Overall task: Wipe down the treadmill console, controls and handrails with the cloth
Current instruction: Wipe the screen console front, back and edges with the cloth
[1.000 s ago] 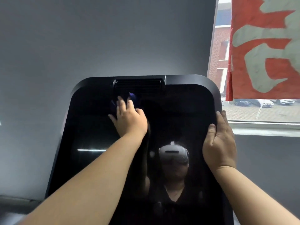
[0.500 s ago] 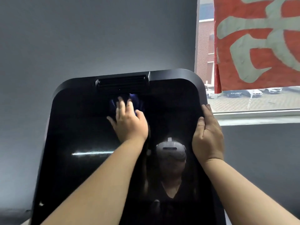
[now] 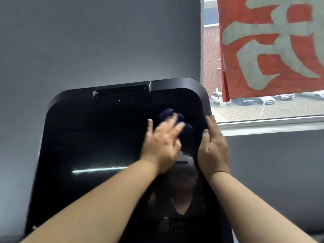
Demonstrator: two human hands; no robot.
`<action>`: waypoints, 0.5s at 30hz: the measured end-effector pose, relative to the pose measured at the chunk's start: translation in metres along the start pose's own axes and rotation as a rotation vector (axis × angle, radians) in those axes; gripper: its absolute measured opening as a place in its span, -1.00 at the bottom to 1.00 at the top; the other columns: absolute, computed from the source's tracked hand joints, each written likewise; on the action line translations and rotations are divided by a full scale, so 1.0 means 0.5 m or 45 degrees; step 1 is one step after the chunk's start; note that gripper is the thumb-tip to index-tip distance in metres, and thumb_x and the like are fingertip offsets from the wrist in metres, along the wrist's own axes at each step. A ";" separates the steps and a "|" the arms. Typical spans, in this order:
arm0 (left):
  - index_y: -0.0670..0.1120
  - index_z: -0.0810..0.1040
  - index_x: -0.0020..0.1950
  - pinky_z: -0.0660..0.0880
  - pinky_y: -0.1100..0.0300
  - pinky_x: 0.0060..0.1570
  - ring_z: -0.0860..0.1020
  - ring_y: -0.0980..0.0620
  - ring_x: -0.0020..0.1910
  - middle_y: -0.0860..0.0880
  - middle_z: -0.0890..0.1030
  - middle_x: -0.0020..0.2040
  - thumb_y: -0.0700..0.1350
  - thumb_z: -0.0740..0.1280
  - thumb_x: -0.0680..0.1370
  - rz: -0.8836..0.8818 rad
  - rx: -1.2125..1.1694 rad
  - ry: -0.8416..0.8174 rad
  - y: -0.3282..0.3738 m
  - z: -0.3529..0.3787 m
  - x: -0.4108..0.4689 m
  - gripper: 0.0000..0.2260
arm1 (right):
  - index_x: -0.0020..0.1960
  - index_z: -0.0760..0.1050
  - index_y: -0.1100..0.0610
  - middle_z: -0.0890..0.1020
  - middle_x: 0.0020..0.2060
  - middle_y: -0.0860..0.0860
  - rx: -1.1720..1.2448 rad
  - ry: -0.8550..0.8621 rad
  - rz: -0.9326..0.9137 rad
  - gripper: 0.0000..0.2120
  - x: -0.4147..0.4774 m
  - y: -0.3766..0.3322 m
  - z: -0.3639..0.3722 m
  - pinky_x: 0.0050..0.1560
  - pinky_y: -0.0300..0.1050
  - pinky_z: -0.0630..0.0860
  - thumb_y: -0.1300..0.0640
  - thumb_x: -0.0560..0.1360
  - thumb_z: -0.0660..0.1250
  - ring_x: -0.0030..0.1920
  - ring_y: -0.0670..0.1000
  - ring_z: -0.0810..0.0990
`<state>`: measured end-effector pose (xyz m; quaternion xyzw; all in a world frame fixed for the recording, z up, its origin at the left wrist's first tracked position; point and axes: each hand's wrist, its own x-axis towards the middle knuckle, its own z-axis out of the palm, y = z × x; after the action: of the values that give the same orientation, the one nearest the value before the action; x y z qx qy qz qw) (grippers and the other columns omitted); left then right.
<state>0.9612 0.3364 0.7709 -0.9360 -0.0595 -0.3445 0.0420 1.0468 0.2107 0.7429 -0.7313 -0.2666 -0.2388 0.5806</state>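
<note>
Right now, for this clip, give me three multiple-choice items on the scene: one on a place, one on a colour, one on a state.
1. Where is the cloth on the console screen?
A. Lower left corner
B. Upper right area, below the vent
C. Hanging off the bottom edge

2. What colour is the cloth?
A. Dark blue
B. White
C. Yellow

3. What is the right hand doing?
A. Holding a spray bottle
B. Hanging out of view
C. Resting on the console's right edge

Answers:
1. B: the cloth shows past the fingertips of the left hand, below and right of the vent.
2. A: the folds peeking out past the fingertips are dark blue.
3. C: its fingers lie along the right rim of the console, with nothing in them.
</note>
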 end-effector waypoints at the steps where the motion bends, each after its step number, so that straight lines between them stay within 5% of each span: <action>1: 0.06 0.28 0.49 -0.26 -0.15 0.42 0.20 0.03 0.49 0.04 0.14 0.54 0.08 -0.03 0.49 0.121 0.023 -0.100 0.022 0.002 -0.009 -0.44 | 0.47 0.28 -0.04 0.29 0.47 -0.11 -0.007 -0.007 -0.009 -0.50 0.000 0.000 0.000 0.32 -0.41 0.07 -0.01 0.55 -0.01 0.46 -0.10 0.25; 3: 0.13 0.04 0.55 -0.39 -0.07 0.42 0.03 0.15 0.52 0.16 -0.09 0.53 0.12 -0.12 0.49 0.242 0.058 -0.254 0.024 -0.014 -0.018 -0.41 | 0.48 0.27 -0.03 0.28 0.48 -0.10 0.000 -0.023 -0.012 -0.49 0.000 0.000 -0.001 0.33 -0.38 0.07 -0.03 0.54 -0.02 0.46 -0.09 0.24; 5: 0.14 -0.10 0.54 -0.31 -0.06 0.46 -0.03 0.25 0.49 0.16 -0.13 0.53 0.14 -0.09 0.50 0.326 0.109 -0.263 -0.009 -0.035 -0.028 -0.40 | 0.49 0.25 -0.03 0.26 0.49 -0.09 -0.011 -0.032 0.001 -0.47 0.001 -0.002 -0.004 0.37 -0.32 0.05 -0.06 0.54 -0.03 0.48 -0.06 0.21; 7: 0.03 0.08 0.55 0.03 -0.04 0.46 0.20 0.16 0.46 0.04 0.12 0.55 0.16 0.08 0.51 0.356 0.238 -0.154 -0.039 -0.051 -0.055 -0.39 | 0.51 0.20 -0.03 0.20 0.51 -0.08 -0.157 -0.049 -0.064 -0.42 -0.005 -0.014 -0.008 0.46 -0.17 0.01 -0.15 0.52 -0.02 0.52 -0.01 0.11; 10: -0.07 0.51 0.24 0.39 0.06 0.10 0.53 -0.04 0.09 -0.03 0.54 0.20 0.24 0.20 0.46 0.144 0.194 -0.015 -0.063 -0.058 -0.089 -0.49 | 0.49 0.25 -0.05 0.19 0.51 -0.06 -0.561 -0.184 -0.682 -0.39 -0.027 -0.030 -0.012 0.49 0.07 0.03 -0.18 0.47 0.14 0.52 0.02 0.13; 12: -0.06 0.60 0.11 0.48 0.08 0.01 0.56 -0.02 0.01 0.03 0.58 0.07 0.23 0.14 0.50 0.040 -0.097 -0.068 -0.062 -0.070 -0.094 -0.54 | 0.48 0.27 -0.09 0.25 0.50 -0.07 -0.740 -0.334 -1.036 -0.44 -0.038 -0.033 -0.011 0.47 0.15 0.08 -0.19 0.50 0.16 0.50 0.03 0.20; 15: -0.04 0.59 0.21 0.47 0.09 0.18 0.52 0.07 0.20 0.07 0.52 0.28 0.12 0.04 0.53 0.071 -0.274 -0.135 -0.102 -0.095 -0.093 -0.54 | 0.51 0.16 -0.16 0.29 0.48 -0.10 -0.826 -0.493 -1.086 -0.47 -0.065 -0.036 0.001 0.47 0.14 0.09 -0.25 0.56 0.04 0.48 0.04 0.25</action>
<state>0.8885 0.3776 0.7785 -0.9533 0.0017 -0.2976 -0.0522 1.0105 0.2107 0.7346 -0.7302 -0.5529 -0.3833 0.1193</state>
